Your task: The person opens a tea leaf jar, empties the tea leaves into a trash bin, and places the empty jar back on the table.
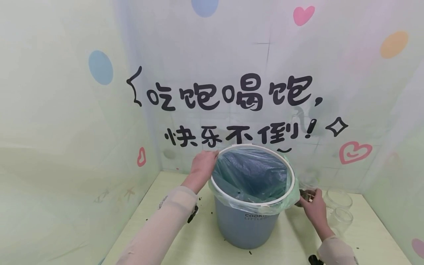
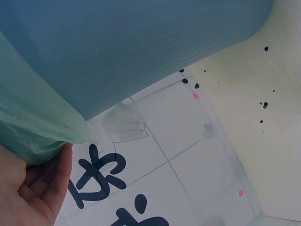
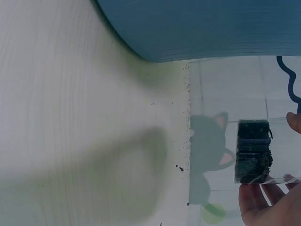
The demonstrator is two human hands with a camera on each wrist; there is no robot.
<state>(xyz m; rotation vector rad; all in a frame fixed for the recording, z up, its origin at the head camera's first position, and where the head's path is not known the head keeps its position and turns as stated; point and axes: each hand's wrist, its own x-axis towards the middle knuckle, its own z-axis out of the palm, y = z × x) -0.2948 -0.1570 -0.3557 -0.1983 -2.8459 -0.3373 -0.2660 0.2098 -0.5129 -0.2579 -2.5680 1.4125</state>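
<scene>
A blue-grey trash can (image 1: 245, 232) with a white rim ring and a green plastic bag (image 1: 251, 173) lining it is in the middle of the head view. My left hand (image 1: 203, 163) grips its rim at the left; in the left wrist view the fingers (image 2: 59, 181) are curled at the bag's edge. To the right of the can, my right hand (image 1: 316, 209) holds a clear glass (image 1: 307, 195). Dark, clumped bits (image 3: 254, 150) fill the bottom of that glass in the right wrist view, with fingers and thumb on either side of it.
Two more clear glasses, a wider one (image 1: 339, 198) and a smaller one (image 1: 342, 217), stand right of my right hand. Dark crumbs (image 2: 265, 105) are scattered over the pale table (image 1: 175, 228). A printed wall (image 1: 232, 55) rises behind the table.
</scene>
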